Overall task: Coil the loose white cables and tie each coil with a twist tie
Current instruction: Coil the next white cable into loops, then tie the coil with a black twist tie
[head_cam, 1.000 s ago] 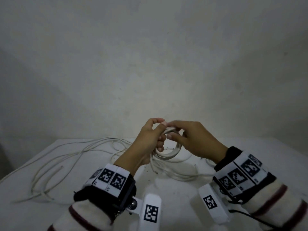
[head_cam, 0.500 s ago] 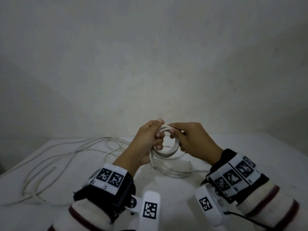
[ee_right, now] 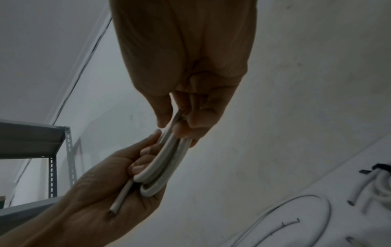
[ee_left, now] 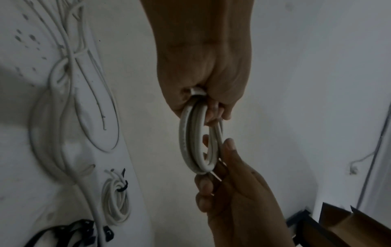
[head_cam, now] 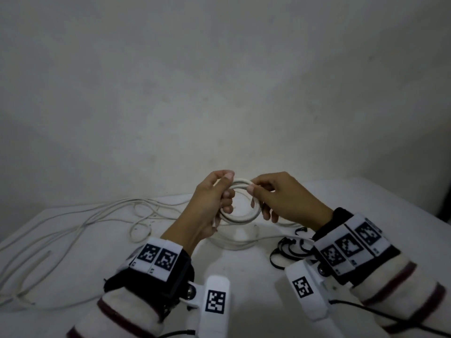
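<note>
Since half a second ago, both hands have lifted the coil [head_cam: 240,215] a little higher and turned it more open to the head camera, so the ring now shows almost round.

On the left of the table [head_cam: 73,240] the loose cables [head_cam: 80,223] lie in long curves, not yet wound. The left hand [head_cam: 210,206] has its fingers curled through the coil and its thumb pressing on top, so it grips the left side firmly. The coil is in the air above the table, between the two hands, with a short free end [ee_right: 120,199] lying across the left palm. The right hand [head_cam: 285,201] pinches the top right of the ring between thumb and fingers. Near the right wrist the black ties [head_cam: 290,247] lie on the table.

I think the winding is almost finished. To do it well, the left hand should keep all turns squeezed together and tuck the free end in, so the right hand can let go and reach for one tie.
</note>
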